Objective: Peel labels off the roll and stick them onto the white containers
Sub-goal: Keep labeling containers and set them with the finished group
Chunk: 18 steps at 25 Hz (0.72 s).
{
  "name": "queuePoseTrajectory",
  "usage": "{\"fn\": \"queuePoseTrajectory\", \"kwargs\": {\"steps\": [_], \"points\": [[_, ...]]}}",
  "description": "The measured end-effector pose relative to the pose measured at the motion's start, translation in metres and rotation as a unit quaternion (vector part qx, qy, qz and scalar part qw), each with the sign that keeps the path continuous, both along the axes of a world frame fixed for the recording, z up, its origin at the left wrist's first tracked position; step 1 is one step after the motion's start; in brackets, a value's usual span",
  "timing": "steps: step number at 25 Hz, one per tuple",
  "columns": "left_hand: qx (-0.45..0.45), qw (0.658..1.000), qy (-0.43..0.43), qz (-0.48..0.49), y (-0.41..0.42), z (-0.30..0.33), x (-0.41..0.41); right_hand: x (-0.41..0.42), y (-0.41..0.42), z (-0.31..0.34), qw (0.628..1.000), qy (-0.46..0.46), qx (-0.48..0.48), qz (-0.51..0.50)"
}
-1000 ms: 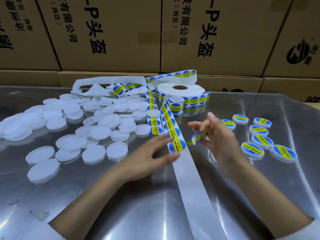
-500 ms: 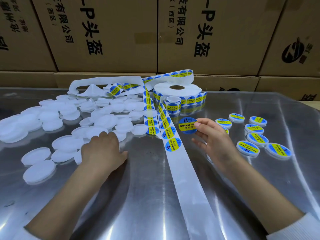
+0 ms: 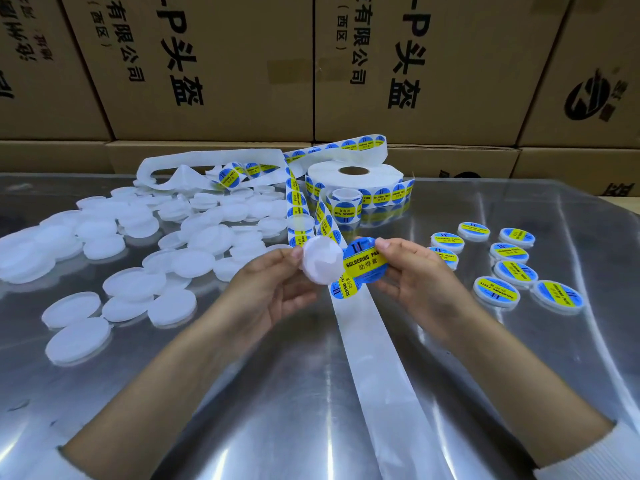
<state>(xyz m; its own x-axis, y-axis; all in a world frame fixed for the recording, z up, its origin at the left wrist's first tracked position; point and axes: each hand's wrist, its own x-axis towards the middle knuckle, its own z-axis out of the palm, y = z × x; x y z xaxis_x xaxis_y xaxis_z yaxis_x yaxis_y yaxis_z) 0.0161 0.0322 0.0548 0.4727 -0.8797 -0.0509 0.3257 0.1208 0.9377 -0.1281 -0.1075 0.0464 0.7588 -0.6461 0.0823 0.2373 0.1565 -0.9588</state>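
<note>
Left hand (image 3: 273,289) up off the shiny metal tabletop (image 3: 277,410), grip pinched around the rim of a round white plastic container (image 3: 320,259), tilted toward the camera. Right hand (image 3: 415,282) right beside it, grip clamped on the edge of a round blue-and-yellow "SOLDERING PASTE" label (image 3: 367,263), which overlaps the container's right side; can't tell if actually stuck down yet. Under both hands, a long strip of white backing paper (image 3: 374,358) running from the middle of the tabletop down to the near edge, one more label on it just below the held one. Big white roll of labels (image 3: 355,176) at the far edge, centre, with loops of labelled strip spilling around it. Loose pile of plain white containers (image 3: 145,244) all over the left side. Small bunch of already-labelled containers (image 3: 509,268) lying flat on the right side. Brown cardboard boxes with black print (image 3: 225,64) stacked behind the far edge.
</note>
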Motion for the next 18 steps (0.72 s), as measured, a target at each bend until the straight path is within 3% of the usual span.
{"fn": "queuePoseTrajectory", "kwargs": {"steps": [4, 18], "points": [[-0.002, 0.997, 0.027, -0.068, -0.004, -0.01, -0.012, 0.004, 0.008, -0.001, 0.999, 0.015, 0.002, 0.032], [-0.006, 0.995, 0.032, -0.092, -0.003, -0.012, -0.015, 0.004, 0.01, -0.003, 0.998, 0.047, -0.02, 0.03]]}}
